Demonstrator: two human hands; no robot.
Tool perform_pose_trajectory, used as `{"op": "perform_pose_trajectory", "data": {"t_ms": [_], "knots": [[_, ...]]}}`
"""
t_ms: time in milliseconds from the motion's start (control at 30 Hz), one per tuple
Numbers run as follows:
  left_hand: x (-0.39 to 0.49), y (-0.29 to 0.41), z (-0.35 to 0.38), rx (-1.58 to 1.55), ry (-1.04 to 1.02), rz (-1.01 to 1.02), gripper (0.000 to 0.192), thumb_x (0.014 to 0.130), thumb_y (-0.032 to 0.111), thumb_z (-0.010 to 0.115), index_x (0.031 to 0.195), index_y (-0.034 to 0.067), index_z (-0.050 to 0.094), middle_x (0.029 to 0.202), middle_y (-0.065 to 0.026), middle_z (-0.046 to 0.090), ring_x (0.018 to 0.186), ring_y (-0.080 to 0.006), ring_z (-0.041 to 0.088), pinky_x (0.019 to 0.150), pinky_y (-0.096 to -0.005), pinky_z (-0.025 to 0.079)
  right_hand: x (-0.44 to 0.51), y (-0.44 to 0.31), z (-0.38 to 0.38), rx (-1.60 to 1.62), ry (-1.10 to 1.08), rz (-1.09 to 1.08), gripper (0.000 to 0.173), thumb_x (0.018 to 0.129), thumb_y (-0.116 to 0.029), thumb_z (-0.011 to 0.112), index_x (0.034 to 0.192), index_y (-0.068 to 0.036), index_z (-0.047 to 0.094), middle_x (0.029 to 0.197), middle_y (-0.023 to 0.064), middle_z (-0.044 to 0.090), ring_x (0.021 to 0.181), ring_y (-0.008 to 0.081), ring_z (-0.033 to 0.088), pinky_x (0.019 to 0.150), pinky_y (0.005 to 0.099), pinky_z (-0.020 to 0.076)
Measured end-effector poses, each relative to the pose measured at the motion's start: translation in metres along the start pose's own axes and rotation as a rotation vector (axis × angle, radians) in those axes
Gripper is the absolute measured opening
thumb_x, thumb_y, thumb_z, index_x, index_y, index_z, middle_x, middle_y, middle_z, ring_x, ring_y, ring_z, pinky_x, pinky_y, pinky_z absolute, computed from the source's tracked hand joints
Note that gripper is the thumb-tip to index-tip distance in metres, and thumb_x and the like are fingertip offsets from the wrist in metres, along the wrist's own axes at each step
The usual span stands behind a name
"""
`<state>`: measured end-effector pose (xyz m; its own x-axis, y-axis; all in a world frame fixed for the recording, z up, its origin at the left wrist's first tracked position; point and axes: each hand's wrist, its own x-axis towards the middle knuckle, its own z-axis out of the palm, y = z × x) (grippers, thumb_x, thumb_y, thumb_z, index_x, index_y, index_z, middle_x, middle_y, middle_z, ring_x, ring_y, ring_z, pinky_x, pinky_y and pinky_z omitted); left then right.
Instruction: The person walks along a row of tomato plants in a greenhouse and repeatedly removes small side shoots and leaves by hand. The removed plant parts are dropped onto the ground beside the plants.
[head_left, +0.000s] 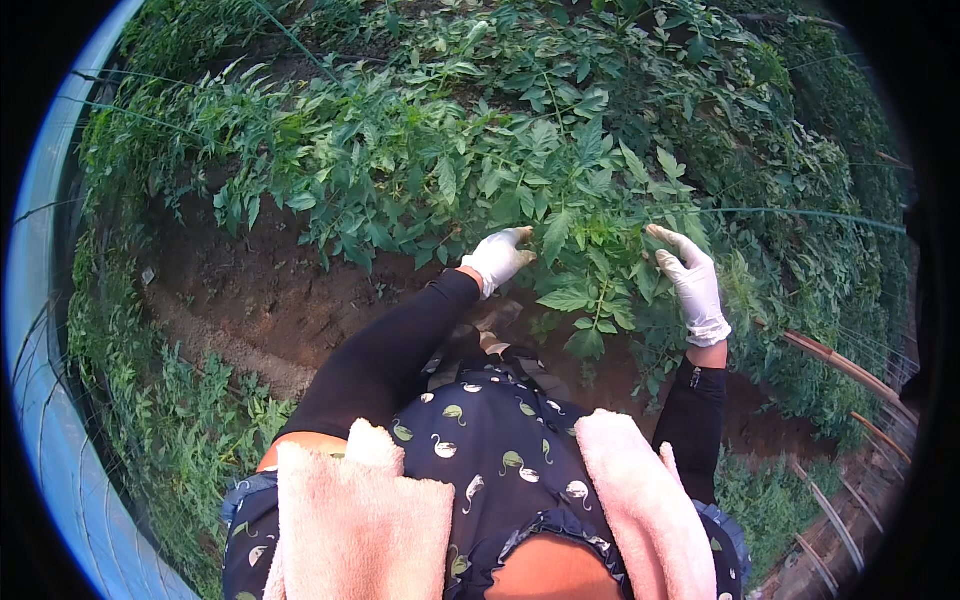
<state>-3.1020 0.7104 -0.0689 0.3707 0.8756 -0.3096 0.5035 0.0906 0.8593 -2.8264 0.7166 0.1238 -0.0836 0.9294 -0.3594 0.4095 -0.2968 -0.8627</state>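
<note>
Both my hands wear thin white gloves among leafy green tomato plants. My left hand (498, 260) is at the near side of the row, its thumb and fingers apart beside a tomato leaf (556, 237). Across the same plant, my right hand (691, 281) has its fingers spread and curved toward the foliage; nothing shows in its grasp. Between the hands rises a bushy tomato shoot (600, 281) with broad, toothed leaves. A green twine (802, 215) runs from the right and meets the leaves near my right fingertips.
Brown soil (270, 277) forms a path along the row. Bamboo poles (844, 364) slant in at the right. Blue sheeting (34, 247) curves along the left. More tomato plants (202, 427) grow behind me. A pink towel (360, 517) hangs over my shoulders.
</note>
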Motion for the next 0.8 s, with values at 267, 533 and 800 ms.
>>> {"op": "perform_pose_trajectory", "data": {"t_ms": [267,533,800], "knots": [[-0.117,-0.055,-0.141,-0.610,0.619,-0.159,0.025,0.091,0.007,0.054,0.114,-0.001,0.058,0.106,-0.0045,0.063,0.091,-0.0071,0.058,0.075,-0.0189,0.045,-0.010,-0.015,0.026,0.078,0.424,-0.371,0.035,0.086,0.006,0.052,0.121,0.000,0.055,0.117,0.0089,0.060,0.106,0.0161,0.057,0.092,0.0277,0.0443],[-0.076,-0.070,-0.218,-0.542,0.807,0.134,0.029,0.089,0.004,0.057,0.117,-0.004,0.055,0.113,-0.0092,0.061,0.100,-0.0136,0.057,0.090,-0.0244,0.043,-0.021,-0.066,0.144,-0.124,0.169,-0.471,0.033,0.078,0.007,0.060,0.111,-0.002,0.062,0.103,0.0095,0.066,0.094,0.0168,0.063,0.085,0.0271,0.0482],[-0.016,-0.100,-0.236,-0.815,0.057,-0.179,0.048,0.093,0.034,0.052,0.130,0.003,0.047,0.123,-0.0045,0.055,0.110,-0.0147,0.052,0.095,-0.0315,0.038,0.051,-0.059,0.306,0.374,0.033,0.110,0.039,0.087,-0.019,0.061,0.122,-0.003,0.055,0.116,0.0054,0.060,0.104,0.0147,0.057,0.087,0.0256,0.0428]]}}
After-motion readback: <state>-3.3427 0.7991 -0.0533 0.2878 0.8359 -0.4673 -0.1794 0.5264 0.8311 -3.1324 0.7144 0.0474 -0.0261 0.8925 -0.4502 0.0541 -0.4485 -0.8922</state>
